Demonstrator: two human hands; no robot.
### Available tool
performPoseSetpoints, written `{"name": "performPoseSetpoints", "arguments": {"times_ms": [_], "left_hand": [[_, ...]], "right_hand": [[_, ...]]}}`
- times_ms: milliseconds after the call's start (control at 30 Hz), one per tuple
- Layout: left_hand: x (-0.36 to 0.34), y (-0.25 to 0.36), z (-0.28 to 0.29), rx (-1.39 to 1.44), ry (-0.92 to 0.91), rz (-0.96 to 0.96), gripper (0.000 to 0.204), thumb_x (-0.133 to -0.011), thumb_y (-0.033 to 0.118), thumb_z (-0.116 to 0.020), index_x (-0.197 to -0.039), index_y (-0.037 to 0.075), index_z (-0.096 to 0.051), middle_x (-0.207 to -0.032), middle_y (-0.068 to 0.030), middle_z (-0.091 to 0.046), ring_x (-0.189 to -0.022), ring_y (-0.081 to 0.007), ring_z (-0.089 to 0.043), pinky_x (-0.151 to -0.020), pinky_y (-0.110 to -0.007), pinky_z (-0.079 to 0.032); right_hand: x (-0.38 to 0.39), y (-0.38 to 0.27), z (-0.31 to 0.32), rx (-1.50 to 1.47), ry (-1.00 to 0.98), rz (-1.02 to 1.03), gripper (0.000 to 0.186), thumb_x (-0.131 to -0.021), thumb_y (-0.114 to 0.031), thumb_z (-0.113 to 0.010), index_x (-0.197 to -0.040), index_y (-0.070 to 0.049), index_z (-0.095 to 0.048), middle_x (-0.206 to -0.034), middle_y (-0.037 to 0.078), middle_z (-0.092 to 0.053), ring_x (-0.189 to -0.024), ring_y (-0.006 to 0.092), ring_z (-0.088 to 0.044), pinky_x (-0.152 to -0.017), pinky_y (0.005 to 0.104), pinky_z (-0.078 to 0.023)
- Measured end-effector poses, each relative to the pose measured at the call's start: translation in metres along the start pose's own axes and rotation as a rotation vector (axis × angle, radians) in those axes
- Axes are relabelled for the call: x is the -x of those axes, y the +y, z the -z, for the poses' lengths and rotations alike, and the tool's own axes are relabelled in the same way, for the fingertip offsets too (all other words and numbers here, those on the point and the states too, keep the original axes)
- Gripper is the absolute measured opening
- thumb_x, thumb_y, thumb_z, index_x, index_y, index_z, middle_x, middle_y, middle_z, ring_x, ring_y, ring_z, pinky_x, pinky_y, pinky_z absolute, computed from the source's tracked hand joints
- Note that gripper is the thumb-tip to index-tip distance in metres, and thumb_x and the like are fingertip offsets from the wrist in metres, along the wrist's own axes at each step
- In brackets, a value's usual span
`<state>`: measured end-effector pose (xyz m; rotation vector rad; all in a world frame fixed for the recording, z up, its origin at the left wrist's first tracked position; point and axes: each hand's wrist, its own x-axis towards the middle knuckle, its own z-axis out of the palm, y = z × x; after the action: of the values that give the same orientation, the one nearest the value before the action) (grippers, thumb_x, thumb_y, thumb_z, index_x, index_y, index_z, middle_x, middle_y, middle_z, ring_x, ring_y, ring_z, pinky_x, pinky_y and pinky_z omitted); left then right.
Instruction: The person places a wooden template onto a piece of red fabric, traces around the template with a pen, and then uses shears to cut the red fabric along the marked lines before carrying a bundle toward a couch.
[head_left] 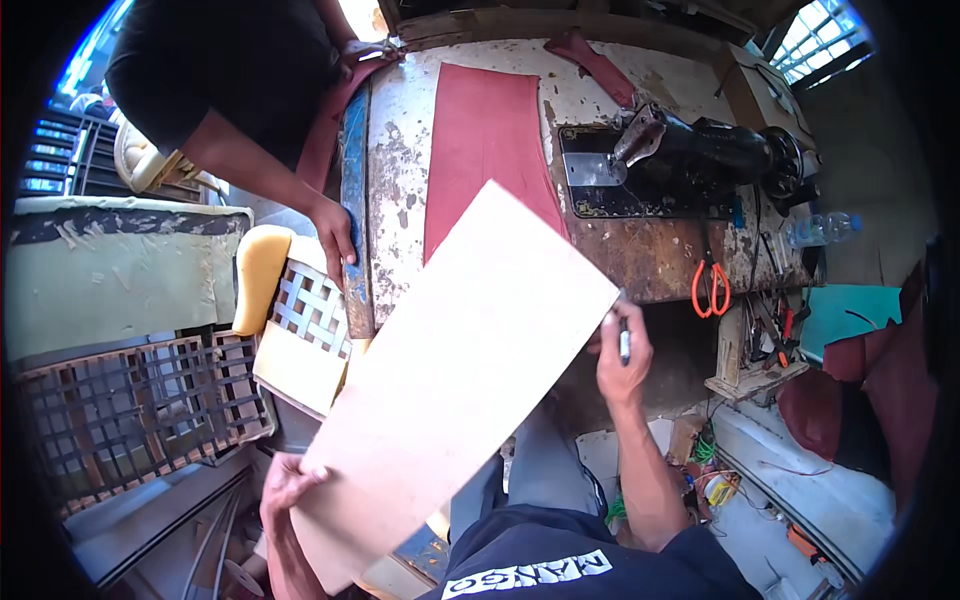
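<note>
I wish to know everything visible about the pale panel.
The pale panel is a flat, plain, stiff-looking rectangle, perhaps board or card. It slants up to the right, its far end hiding some red material. The left hand grips its lower left edge; the right hand, holding a pen, meets its right corner.

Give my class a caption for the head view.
Left hand grips a pale panel; right hand, at the panel's corner, holds a marker; red material and black sewing machine beyond.

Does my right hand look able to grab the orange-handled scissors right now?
Probably yes: nothing visible stands between your right hand and the orange-handled scissors, which partly overhang the workbench edge. The marker pen and pale board it holds may need shifting first.
</note>
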<state>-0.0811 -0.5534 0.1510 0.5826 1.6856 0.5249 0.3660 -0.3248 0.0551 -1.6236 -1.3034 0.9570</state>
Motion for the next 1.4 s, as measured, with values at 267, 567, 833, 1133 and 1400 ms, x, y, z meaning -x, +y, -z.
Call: {"name": "performPoseSetpoints", "arguments": {"times_ms": [267, 567, 833, 1133, 1400], "left_hand": [[0.070, -0.133, -0.106, 0.001, 0.381, 0.246, 0.063, -0.073, 0.061, -0.080, -0.058, 0.002, -0.064, -0.054, 0.0059, -0.052, -0.051, -0.0045, -0.046, -0.046, -0.029, -0.035], [0.100, -0.192, -0.276, 0.214, 0.443, 0.429, 0.056, -0.082, 0.053, -0.077, -0.080, -0.004, -0.075, -0.067, -0.0001, -0.065, -0.059, -0.0083, -0.055, -0.054, -0.027, -0.043], [0.112, -0.186, -0.302, 0.292, 0.682, 0.337, 0.057, -0.085, 0.055, -0.074, -0.073, 0.000, -0.070, -0.063, 0.0036, -0.057, -0.057, -0.0064, -0.046, -0.051, -0.027, -0.035], [0.115, -0.175, -0.287, 0.245, 0.675, 0.338, 0.053, -0.084, 0.051, -0.075, -0.073, -0.001, -0.071, -0.063, 0.0035, -0.057, -0.056, -0.0062, -0.046, -0.050, -0.027, -0.034], [0.049, -0.118, -0.295, 0.176, 0.610, 0.334, 0.054, -0.087, 0.050, -0.073, -0.078, -0.003, -0.073, -0.065, 0.0017, -0.061, -0.058, -0.0069, -0.049, -0.052, -0.027, -0.038]], "right_hand": [[-0.080, -0.009, -0.022, 0.126, -0.184, 0.233, 0.029, -0.101, -0.022, -0.057, -0.123, -0.003, -0.061, -0.096, 0.014, -0.072, -0.089, 0.0217, -0.071, -0.080, 0.0354, -0.054], [-0.130, 0.014, -0.069, 0.149, -0.512, 0.412, 0.033, -0.101, -0.030, -0.058, -0.122, -0.005, -0.063, -0.100, 0.017, -0.072, -0.097, 0.0290, -0.071, -0.086, 0.0384, -0.054], [-0.129, 0.039, -0.062, 0.087, -0.507, 0.522, 0.024, -0.100, -0.019, -0.058, -0.118, -0.003, -0.063, -0.102, 0.014, -0.073, -0.097, 0.0262, -0.072, -0.085, 0.0353, -0.055], [-0.124, 0.039, -0.058, -0.006, -0.538, 0.425, 0.025, -0.101, -0.018, -0.056, -0.119, -0.001, -0.061, -0.104, 0.013, -0.073, -0.100, 0.0222, -0.070, -0.089, 0.0342, -0.054], [-0.135, 0.049, -0.032, -0.316, -0.366, 0.159, 0.032, -0.105, -0.021, -0.047, -0.126, 0.003, -0.053, -0.110, 0.014, -0.070, -0.109, 0.0180, -0.060, -0.102, 0.0321, -0.042]]}}
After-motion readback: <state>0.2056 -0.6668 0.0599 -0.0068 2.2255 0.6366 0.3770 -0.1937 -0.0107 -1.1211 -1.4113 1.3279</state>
